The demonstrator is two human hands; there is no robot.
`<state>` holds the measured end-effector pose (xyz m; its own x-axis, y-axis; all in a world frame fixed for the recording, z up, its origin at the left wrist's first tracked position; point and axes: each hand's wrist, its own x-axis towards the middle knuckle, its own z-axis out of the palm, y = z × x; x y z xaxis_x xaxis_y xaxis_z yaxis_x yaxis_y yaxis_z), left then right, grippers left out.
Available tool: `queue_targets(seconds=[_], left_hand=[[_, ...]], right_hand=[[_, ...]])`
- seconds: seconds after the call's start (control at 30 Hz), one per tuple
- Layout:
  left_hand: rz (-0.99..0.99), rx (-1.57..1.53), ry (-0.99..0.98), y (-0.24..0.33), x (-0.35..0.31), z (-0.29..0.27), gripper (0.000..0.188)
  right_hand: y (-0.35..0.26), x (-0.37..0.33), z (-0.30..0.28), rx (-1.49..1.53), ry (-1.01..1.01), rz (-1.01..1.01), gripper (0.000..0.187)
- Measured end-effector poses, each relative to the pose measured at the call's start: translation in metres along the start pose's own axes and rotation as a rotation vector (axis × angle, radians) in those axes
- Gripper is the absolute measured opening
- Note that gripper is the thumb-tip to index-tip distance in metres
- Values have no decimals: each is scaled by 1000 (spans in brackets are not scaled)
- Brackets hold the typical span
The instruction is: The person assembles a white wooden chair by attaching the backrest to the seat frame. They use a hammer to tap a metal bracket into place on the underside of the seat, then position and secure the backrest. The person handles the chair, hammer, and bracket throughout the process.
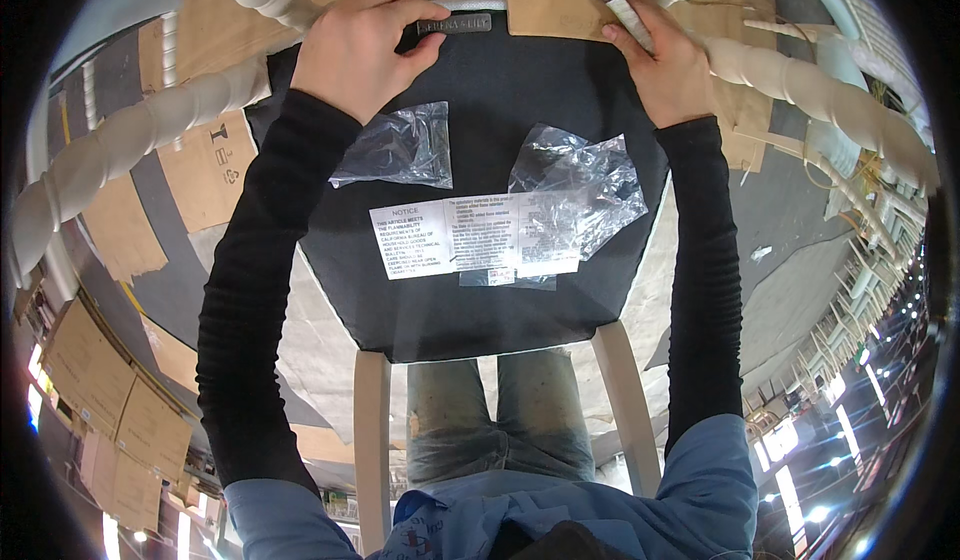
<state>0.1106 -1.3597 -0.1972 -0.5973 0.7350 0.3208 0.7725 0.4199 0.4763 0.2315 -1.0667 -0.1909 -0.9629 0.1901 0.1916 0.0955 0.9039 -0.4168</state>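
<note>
My left hand (352,48) is pinching a small dark nameplate (456,24) between thumb and fingers, at the far edge of a black fabric panel (470,320). The panel looks like the underside of a chair seat. On the right, my right hand (676,72) is closed around a hammer (628,18), its round metal head tilted up and away from me. A strip of brown cardboard (560,12) lies along the far edge between the hands. Nearer to me, white printed labels (408,242) rest on the fabric, partly under a crumpled clear plastic bag (600,195).
Another clear plastic bag (410,145) lies on the panel near my left wrist. Pale twisted spindles (775,80) surround the far side. Two straight pale legs (373,430) rise close to my body. Cardboard boxes (120,410) stand at left; many chair frames (835,335) line the right.
</note>
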Motion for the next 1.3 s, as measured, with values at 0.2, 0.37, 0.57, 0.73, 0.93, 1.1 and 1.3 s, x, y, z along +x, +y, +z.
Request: queue_targets(seconds=[0.2, 0.37, 0.57, 0.73, 0.93, 1.1, 1.3], left_hand=[[10, -21, -63, -3, 11, 3, 24], [-10, -36, -128, -8, 14, 6, 26], [45, -20, -113, -14, 14, 9, 26], [59, -25, -100, -15, 13, 10, 25], [94, -36, -98, -10, 19, 5, 23], [-105, -77, -131, 12, 21, -2, 21], [-107, -86, -133, 15, 23, -6, 20]], right_hand=[[-20, 0, -13, 26, -33, 121, 42], [-44, -16, -24, 362, 6, 272, 35], [-88, -44, -41, 997, 29, 435, 33], [-88, -62, -33, 742, -63, 420, 40], [-95, -71, -11, 522, -1, 315, 40], [-102, -73, -7, 480, -65, 277, 41], [-97, -76, 11, 188, 25, 97, 35]])
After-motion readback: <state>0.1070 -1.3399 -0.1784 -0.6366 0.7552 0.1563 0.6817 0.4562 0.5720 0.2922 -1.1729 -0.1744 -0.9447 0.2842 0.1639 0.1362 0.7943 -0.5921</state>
